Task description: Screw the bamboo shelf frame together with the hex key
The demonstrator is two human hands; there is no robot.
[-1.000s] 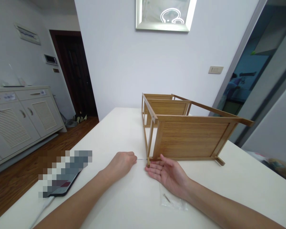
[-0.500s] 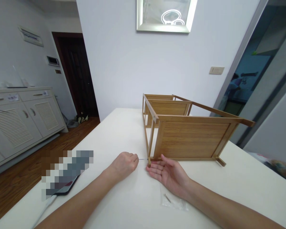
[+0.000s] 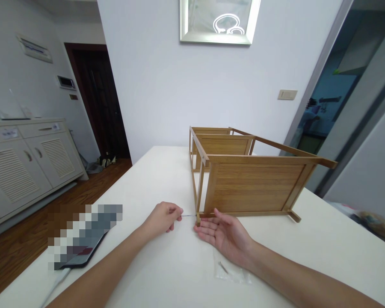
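A bamboo shelf frame (image 3: 256, 188) lies on its side on the white table (image 3: 167, 179). My left hand (image 3: 163, 218) pinches a thin metal tool (image 3: 188, 215) whose tip meets the frame's near left leg (image 3: 198, 219). My right hand (image 3: 223, 234) rests palm up, fingers stretched out, right beside that leg and under the frame's bottom rail.
A small clear plastic bag with a screw (image 3: 231, 270) lies on the table by my right forearm. A dark phone with a white cable (image 3: 80, 250) sits at the table's left edge. White cabinets (image 3: 22, 164) stand left; a dark door (image 3: 98, 102) behind.
My left hand has lifted slightly and its fingers have loosened round the thin tool. My right hand has stayed put. The view has shifted a little.
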